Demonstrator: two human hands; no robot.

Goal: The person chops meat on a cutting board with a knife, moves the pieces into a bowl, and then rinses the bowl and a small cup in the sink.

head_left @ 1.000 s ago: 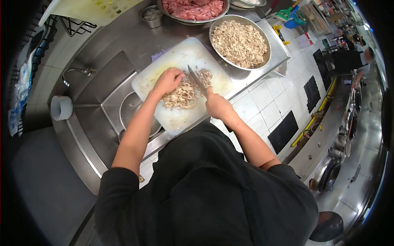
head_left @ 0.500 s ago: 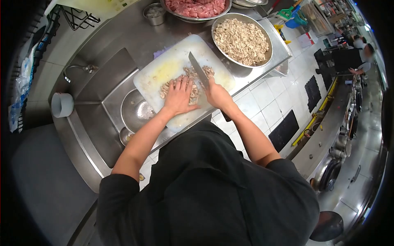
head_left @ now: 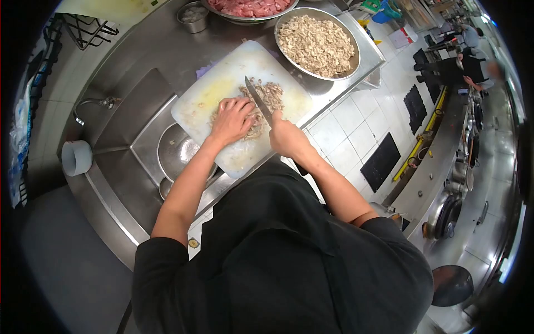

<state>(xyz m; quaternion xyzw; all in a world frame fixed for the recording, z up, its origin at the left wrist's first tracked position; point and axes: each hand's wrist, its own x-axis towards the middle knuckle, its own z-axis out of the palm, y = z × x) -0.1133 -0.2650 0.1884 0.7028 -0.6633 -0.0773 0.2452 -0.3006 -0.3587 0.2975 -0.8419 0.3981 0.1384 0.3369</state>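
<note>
A white cutting board (head_left: 203,97) lies at a slant on the steel counter, partly over the sink. My left hand (head_left: 231,122) rests on the board with bent fingers, pressing down on light-brown pieces of food (head_left: 256,129). In my right hand (head_left: 287,137) is the handle of a kitchen knife (head_left: 259,102); its blade points away from me, just right of my left fingertips. Finely chopped food (head_left: 271,96) is heaped on the blade's far right side. The blade's lower edge is hidden among the pieces.
A large steel bowl (head_left: 358,62) of chopped light-brown food stands right of the board. Behind are a bowl of raw meat (head_left: 250,8) and a small metal pot (head_left: 193,23). The sink (head_left: 119,183) and tap (head_left: 92,103) are left. A person (head_left: 473,69) stands farther right.
My left fingers have gone from spread flat to curled and closer together. The knife has shifted slightly nearer my left hand. The whole view has moved a little.
</note>
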